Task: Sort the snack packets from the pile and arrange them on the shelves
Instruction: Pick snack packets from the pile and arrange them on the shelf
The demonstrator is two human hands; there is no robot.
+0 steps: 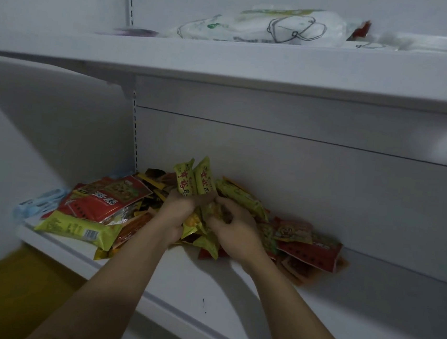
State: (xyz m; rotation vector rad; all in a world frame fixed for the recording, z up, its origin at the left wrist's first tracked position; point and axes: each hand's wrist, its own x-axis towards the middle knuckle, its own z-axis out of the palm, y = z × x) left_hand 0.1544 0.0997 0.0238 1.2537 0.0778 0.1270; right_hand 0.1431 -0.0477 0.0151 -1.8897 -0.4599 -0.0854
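Gripping two green packets (194,181) upright in my left hand (177,211), I am curling my right hand (234,226) round another packet (212,214) over the pile (305,245) on the lower shelf (178,282); I am judging them light, crinkly, slippery, best pinched mid-body; their red characters are looking too blurred to read; the near-left green pack (74,230) is showing a barcode.

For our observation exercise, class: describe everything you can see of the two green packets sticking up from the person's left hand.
The green packets are two slim sachets, glossy like plastic film, yellow-green with red characters and crimped top ends. They stand nearly upright, side by side and touching, above the pile on the shelf. The left hand grips their lower ends, which are hidden.
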